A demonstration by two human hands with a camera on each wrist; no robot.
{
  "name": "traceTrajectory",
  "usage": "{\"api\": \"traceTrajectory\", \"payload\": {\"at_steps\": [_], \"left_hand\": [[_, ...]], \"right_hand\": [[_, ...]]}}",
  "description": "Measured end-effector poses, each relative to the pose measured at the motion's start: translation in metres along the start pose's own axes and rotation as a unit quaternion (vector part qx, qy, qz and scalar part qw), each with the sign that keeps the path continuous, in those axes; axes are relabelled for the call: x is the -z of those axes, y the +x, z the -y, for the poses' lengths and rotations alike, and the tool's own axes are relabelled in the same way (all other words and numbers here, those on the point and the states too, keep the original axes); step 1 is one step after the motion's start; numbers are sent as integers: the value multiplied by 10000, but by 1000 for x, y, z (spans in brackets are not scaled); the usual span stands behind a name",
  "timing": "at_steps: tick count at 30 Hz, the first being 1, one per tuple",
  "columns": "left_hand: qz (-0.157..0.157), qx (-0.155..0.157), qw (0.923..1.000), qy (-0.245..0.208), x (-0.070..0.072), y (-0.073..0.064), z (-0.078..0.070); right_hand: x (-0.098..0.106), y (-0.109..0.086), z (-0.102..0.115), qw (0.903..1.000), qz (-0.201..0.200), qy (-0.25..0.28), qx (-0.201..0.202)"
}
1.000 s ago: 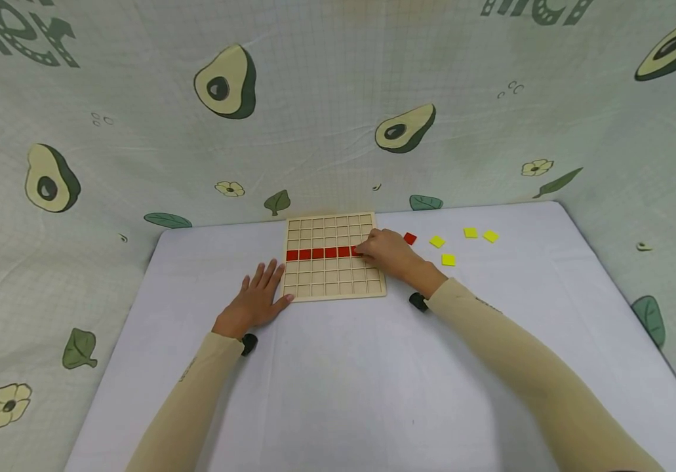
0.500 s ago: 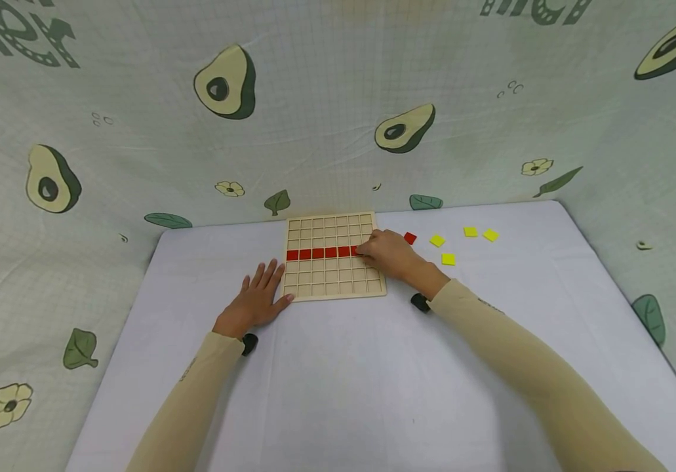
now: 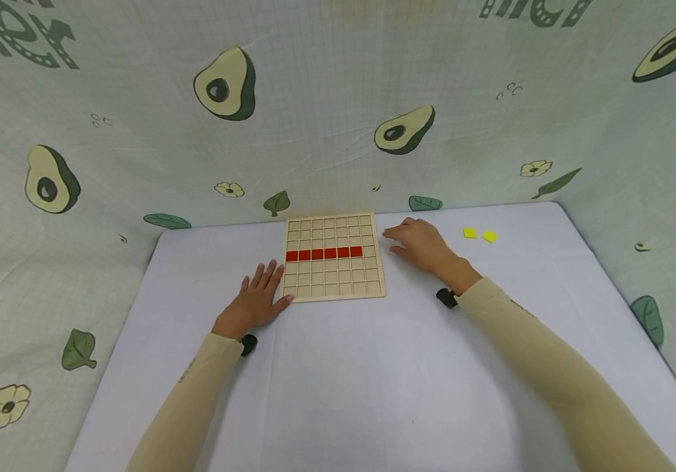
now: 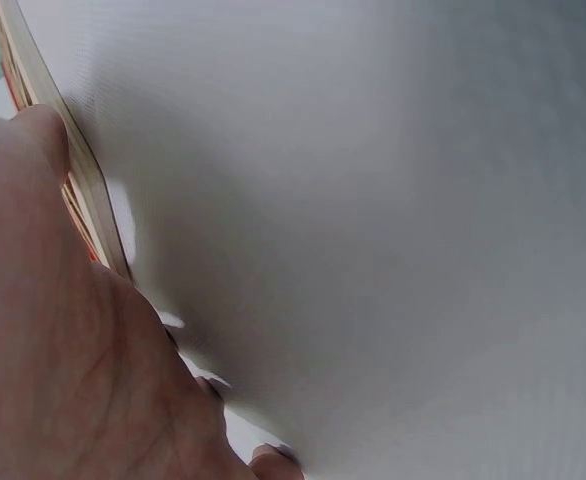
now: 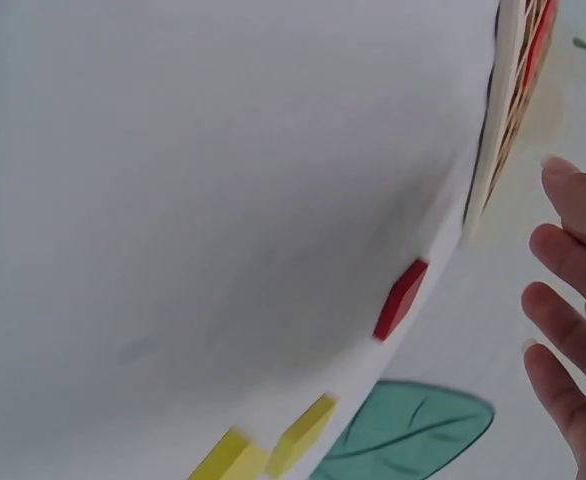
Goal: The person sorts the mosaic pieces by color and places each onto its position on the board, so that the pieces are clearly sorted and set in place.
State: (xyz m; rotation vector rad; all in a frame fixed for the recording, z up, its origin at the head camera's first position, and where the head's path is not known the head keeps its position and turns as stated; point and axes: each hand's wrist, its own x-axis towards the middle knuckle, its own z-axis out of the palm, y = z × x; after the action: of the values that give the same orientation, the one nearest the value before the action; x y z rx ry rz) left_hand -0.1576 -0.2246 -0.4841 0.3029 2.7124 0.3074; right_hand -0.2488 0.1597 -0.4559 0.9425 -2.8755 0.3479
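Note:
A square wooden grid board (image 3: 334, 278) lies near the back of the table, with a row of several red square tiles (image 3: 317, 254) across its middle. My left hand (image 3: 255, 299) lies spread at the board's left edge; its thumb (image 4: 43, 135) touches the board's side. To the right of the board my right hand (image 3: 423, 246) is over the table, fingers loosely bent and apart, holding nothing. In the right wrist view a loose red tile (image 5: 401, 299) lies on the table near its fingers (image 5: 568, 375); in the head view the hand hides it.
Two yellow tiles (image 3: 470, 233) lie right of my right hand. The right wrist view shows yellow tiles (image 5: 301, 435) near the loose red one. A printed cloth (image 3: 314, 118) hangs behind the white-covered table (image 3: 338, 393).
My right hand has left the row's right end and moved right, off the board, over the loose tiles. The sixth red tile now shows fully. My left hand has stayed put.

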Motion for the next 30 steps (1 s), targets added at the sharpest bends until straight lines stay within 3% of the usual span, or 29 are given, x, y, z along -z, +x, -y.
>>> {"api": "traceTrajectory", "payload": {"at_steps": [6,15,30], "left_hand": [[-18,-16,10000,14,-2,1,2],[20,59,10000,45,4,-3,-5],[24,40,10000,62,3,-3,-6]], "right_hand": [[6,-11,-22,9996,142,28,-226],[8,-20,-41,9990,355,95,-234],[2,-18,-50,9981,578,179,100]]}}
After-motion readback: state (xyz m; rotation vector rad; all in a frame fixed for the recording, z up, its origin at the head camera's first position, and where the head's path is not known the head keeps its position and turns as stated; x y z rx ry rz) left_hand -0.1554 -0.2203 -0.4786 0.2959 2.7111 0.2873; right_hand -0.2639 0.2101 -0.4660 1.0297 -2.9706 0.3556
